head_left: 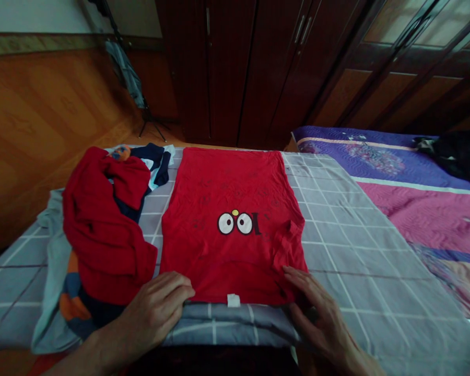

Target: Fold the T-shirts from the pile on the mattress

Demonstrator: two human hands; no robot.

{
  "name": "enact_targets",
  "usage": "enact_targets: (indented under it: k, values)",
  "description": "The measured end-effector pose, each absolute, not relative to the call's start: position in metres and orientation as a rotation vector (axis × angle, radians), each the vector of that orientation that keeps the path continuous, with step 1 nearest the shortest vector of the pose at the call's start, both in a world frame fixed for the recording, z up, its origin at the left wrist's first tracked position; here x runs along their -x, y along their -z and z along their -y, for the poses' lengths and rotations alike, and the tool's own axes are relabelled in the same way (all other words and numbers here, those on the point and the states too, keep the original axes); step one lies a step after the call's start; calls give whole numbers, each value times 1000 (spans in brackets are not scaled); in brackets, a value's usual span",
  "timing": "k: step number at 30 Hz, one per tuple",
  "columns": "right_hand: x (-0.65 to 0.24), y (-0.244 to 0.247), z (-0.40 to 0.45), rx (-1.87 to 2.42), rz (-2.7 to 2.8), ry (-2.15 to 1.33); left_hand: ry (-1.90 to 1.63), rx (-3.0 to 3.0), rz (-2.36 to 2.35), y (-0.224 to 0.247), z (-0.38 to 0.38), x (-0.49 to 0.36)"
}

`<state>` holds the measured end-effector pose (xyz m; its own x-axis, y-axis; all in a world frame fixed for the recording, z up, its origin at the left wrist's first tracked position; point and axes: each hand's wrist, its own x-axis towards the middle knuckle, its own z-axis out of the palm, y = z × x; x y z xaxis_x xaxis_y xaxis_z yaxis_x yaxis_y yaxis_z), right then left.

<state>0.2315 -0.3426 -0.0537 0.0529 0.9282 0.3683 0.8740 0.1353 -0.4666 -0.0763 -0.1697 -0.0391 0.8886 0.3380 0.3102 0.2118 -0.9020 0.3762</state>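
Observation:
A red shirt (227, 177) with two cartoon eyes printed on it lies spread on a grey checked sheet. A small white tag (233, 300) shows at its near edge. At the shirt's near left corner, my left hand (160, 308) has its fingers closed on the fabric. My right hand (317, 313) rests at the near right corner, thumb apart from the fingers, fingertips on the red cloth. Some of the fabric near that hand is bunched and wrinkled.
Left of the shirt is a pile of clothes (102, 235), red, navy, orange and grey. The bed's checked sheet (337, 209) extends right. Beyond are a second bed (407, 209) with a purple and pink cover, dark wardrobes (227, 68) and a thin stand (144, 112).

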Motion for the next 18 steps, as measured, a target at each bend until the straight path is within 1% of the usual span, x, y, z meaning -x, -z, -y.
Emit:
enact_targets:
  k: [5,12,18]
  values:
    - [-234,59,354,1791,2032,35,-486,-2794,-515,39,169,88]
    - [-254,65,367,1888,2053,207,-475,-2977,-658,50,159,106]
    - [-260,59,361,1885,2246,117,-492,-2984,-492,63,142,111]
